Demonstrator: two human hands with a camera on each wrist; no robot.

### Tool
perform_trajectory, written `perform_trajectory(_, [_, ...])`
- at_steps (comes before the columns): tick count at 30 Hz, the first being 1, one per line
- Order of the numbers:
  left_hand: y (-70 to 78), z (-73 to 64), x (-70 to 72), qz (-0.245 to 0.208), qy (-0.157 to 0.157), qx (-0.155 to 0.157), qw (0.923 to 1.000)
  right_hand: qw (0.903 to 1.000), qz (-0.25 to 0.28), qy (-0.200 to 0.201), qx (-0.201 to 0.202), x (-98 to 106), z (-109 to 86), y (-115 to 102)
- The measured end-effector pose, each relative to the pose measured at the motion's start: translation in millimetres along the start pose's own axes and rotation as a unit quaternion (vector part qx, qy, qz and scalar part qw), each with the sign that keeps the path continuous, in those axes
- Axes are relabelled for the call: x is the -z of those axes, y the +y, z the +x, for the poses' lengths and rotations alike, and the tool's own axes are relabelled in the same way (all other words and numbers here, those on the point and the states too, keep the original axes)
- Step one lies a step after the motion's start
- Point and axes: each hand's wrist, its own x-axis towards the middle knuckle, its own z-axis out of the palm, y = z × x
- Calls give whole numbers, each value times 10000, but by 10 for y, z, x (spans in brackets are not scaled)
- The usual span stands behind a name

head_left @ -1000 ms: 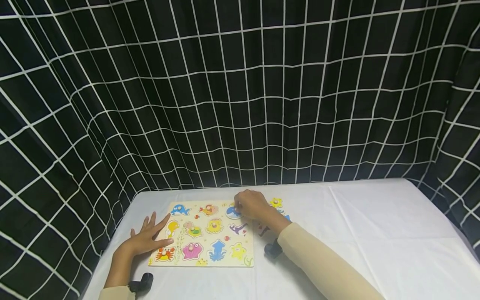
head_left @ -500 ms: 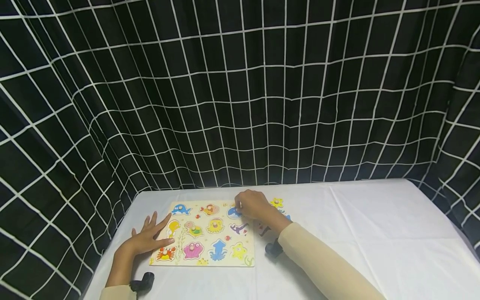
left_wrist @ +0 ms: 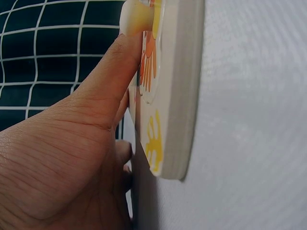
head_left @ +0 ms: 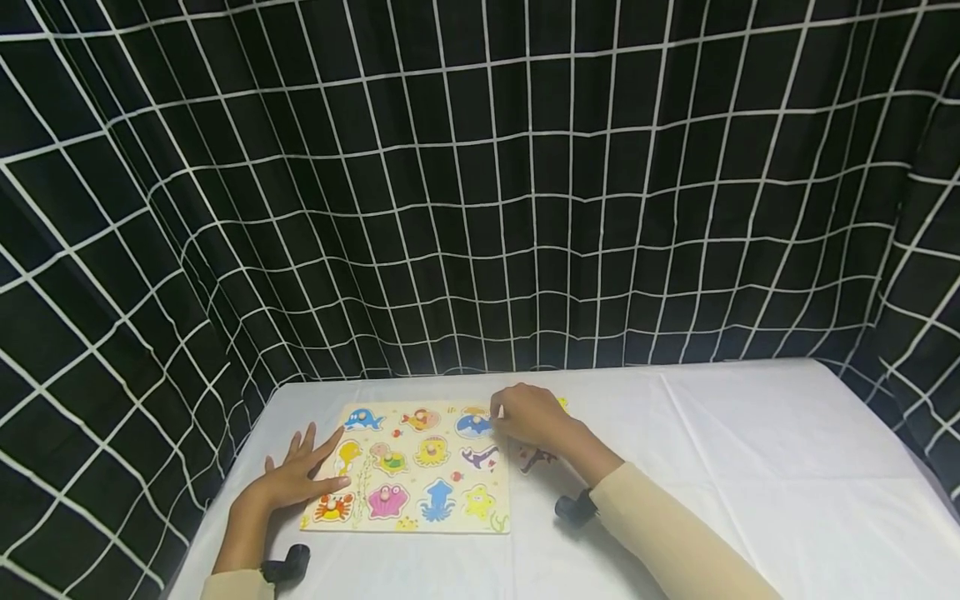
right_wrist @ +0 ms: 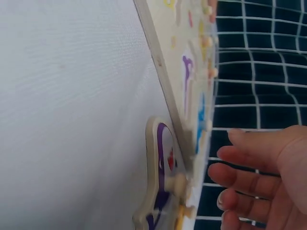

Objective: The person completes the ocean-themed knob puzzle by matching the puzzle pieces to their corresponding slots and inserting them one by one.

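A cream knob puzzle board (head_left: pixel 442 528) with sea animals lies on the table. My left hand (head_left: pixel 288 479) rests on its left edge, fingers spread. In the left wrist view the thumb (left_wrist: pixel 115 67) lies right at a round knob (left_wrist: pixel 136 18) on the crab piece. The blue whale piece (head_left: pixel 474 427) sits in the board's top right spot. Beside it, my right hand (head_left: pixel 532 417) hovers over the right edge. Its fingers (right_wrist: pixel 244 179) are loosely bent with nothing between them in the right wrist view. A purple-patterned puzzle piece (head_left: pixel 536 458) lies under the right wrist.
A yellow piece (head_left: pixel 562 403) peeks out behind the right hand, which hides other loose pieces. The squid (head_left: pixel 437 500) and yellow starfish (head_left: pixel 478 502) spots show no knobs. A white cloth (head_left: pixel 720 467) covers the table, with a black grid curtain (head_left: pixel 555 250) behind it.
My right hand has let go of the blue whale piece and moved right, off the board's top right corner. The left hand has stayed in place.
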Motion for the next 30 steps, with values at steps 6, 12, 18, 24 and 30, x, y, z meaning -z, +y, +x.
perform_trajectory(6, [-83,55,-54,63,-77,50,9999,9999,-46,57,74,108,-192,51])
perform_trajectory(12, [-57,11,-21,93,-7,12,10000,9999,33,28,-120,150,-345,79])
perform_trajectory(18, [-20,-14,-30,1,-21,-51,10000,9999,130,10,-40,168,-551,125])
perform_trajectory(24, [-59,32,-69,124,-15,-8,9999,9998,166,93,77,160,-675,204])
perform_trajectory(30, [-60,29,-62,88,4,-54,9999,9994,333,106,63,110,-703,284])
